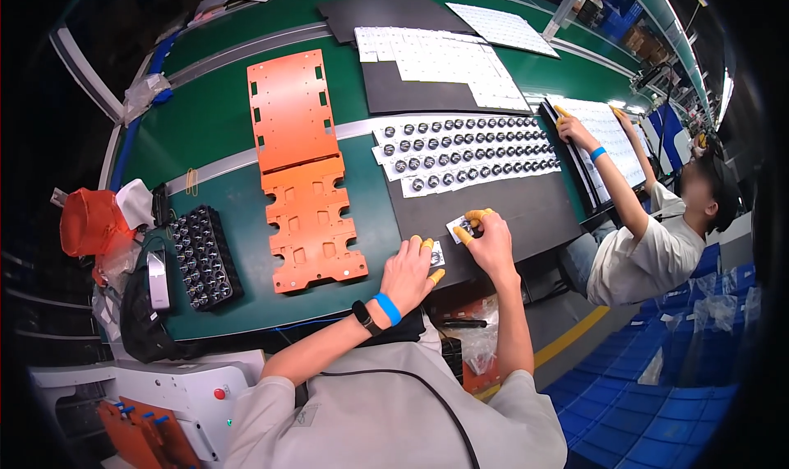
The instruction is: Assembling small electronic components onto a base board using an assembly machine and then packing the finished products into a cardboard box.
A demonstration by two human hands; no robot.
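Both my hands wear yellow finger cots. My left hand (405,273) is closed around a small white square piece with a round dark part (436,256), at the near edge of the black board (493,210). To its right, my right hand (494,245) pinches a similar white square piece (457,231), its round part mostly covered by the fingertips. Beyond my hands, several rows of white pieces topped with round black lens-like parts (460,150) lie on the same board.
An orange plate fixture (308,214) lies left of the board. Farther left stand a black tray of round metallic parts (201,255) and an orange bag (86,222). White sheets on boards (444,62) lie beyond. At right, a co-worker's hands (579,132) hold a sheet-covered board (604,144).
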